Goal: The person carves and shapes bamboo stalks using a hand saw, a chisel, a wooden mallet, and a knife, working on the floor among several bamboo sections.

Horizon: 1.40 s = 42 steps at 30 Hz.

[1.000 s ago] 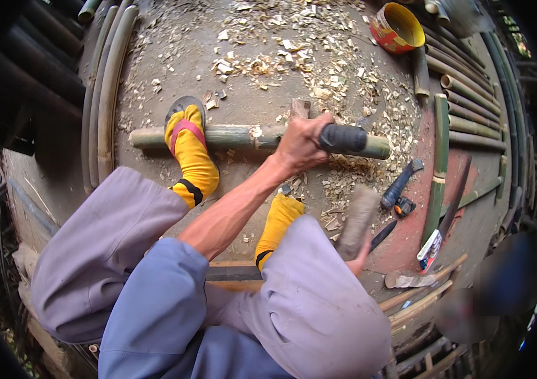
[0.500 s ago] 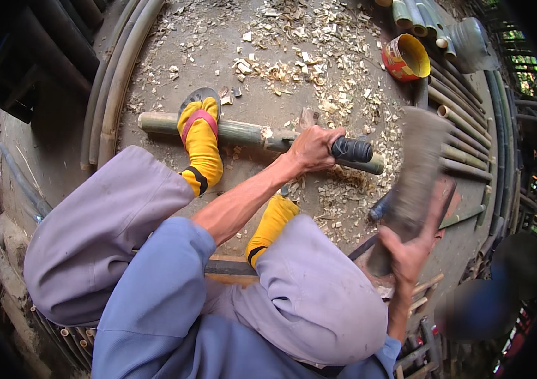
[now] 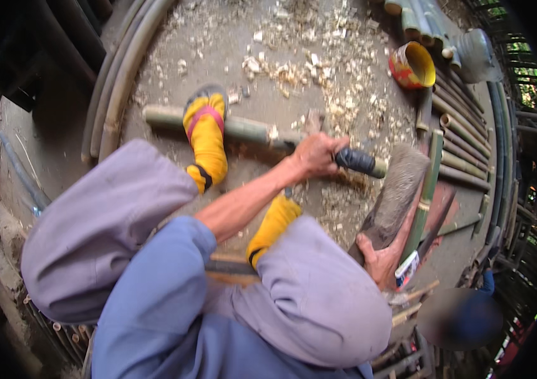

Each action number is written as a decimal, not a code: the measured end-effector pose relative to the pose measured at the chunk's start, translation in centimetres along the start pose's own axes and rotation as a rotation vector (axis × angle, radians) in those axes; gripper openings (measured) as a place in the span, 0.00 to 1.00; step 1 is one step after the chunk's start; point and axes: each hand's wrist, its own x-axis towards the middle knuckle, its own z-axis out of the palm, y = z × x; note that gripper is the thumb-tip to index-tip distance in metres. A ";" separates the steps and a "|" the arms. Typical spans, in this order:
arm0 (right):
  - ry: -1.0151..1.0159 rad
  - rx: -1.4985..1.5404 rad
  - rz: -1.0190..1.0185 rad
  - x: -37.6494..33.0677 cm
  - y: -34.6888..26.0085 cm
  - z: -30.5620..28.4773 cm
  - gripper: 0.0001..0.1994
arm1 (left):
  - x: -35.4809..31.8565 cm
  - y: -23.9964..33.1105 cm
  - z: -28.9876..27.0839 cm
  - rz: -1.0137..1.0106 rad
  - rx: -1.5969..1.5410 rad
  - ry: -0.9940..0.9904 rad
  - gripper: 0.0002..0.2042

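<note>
My left hand (image 3: pixel 319 155) is closed round a tool with a black-wrapped handle (image 3: pixel 355 161); its working end is hidden by the hand and cannot be made out. The tool lies over a bamboo pole (image 3: pixel 249 130) on the ground, and my left foot (image 3: pixel 206 139), in a yellow sock and flip-flop, rests across that pole. At the right, beside my knee, my right hand (image 3: pixel 379 256) grips a thick, worn wooden mallet (image 3: pixel 401 186), which points up and away to the right. The mallet's head is apart from the black handle.
Wood chips (image 3: pixel 319 69) litter the ground. A red and yellow tin (image 3: pixel 412 65) stands far right near stacked bamboo poles (image 3: pixel 464 148). Beside the mallet lies a green bamboo piece (image 3: pixel 425 196). Long bamboo poles (image 3: pixel 126 82) line the left. A person (image 3: pixel 464 319) is at lower right.
The mallet and my right hand have moved left and toward me, showing the green bamboo piece beside them. My left hand keeps its grip, the black handle now slanting down to the right.
</note>
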 end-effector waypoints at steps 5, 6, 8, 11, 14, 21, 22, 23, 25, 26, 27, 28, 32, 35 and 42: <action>0.173 0.029 0.013 -2.8 3.7 1.2 0.52 | -2.3 -0.3 -4.1 -0.091 -0.607 0.640 0.06; 0.183 0.097 0.025 -3.4 4.6 2.0 0.52 | -2.5 -1.5 -5.1 -0.235 -0.803 0.815 0.06; 0.158 0.283 0.079 -4.2 7.1 4.0 0.53 | -3.3 -2.3 -8.2 -0.180 -1.057 0.843 0.06; 0.159 0.337 0.163 -5.4 8.1 6.5 0.53 | -3.0 -2.0 -8.1 -0.192 -0.752 0.732 0.08; 0.117 0.345 0.182 -5.8 7.1 7.5 0.53 | -3.0 -1.0 -7.6 -0.171 -0.539 0.646 0.07; 0.101 0.294 0.200 -6.2 7.7 7.7 0.53 | -2.8 -1.7 -6.9 -0.190 -0.455 0.526 0.08; 0.111 0.287 0.194 -6.0 7.4 7.6 0.54 | -2.8 -1.8 -6.8 -0.190 -0.472 0.500 0.08; 0.122 0.281 0.188 -5.8 7.1 7.4 0.54 | -2.7 -2.0 -6.5 -0.190 -0.490 0.474 0.08; 0.169 0.314 0.152 -5.2 5.9 6.4 0.54 | -2.1 -0.6 -5.9 -0.022 -0.278 0.471 0.09; 0.204 0.359 0.118 -4.7 5.3 5.3 0.54 | -1.6 0.0 -5.5 0.063 -0.171 0.470 0.09; 0.206 0.417 0.075 -3.9 4.5 4.3 0.54 | -2.2 -0.1 -5.6 0.049 -0.216 0.359 0.10; 0.165 0.247 -0.099 -2.9 3.7 2.5 0.49 | -2.5 -0.1 -5.1 0.075 -0.221 0.318 0.09; 0.184 0.336 -0.431 0.7 -1.6 -0.9 0.29 | -2.4 0.2 -2.9 0.084 -0.105 0.255 0.09; 0.185 0.281 -0.336 0.8 0.7 4.6 0.40 | -1.3 0.9 -2.4 0.144 -0.089 0.254 0.10; 0.146 0.412 -0.288 1.5 -2.7 -2.0 0.52 | -2.5 -1.0 -3.0 0.100 -0.018 0.252 0.10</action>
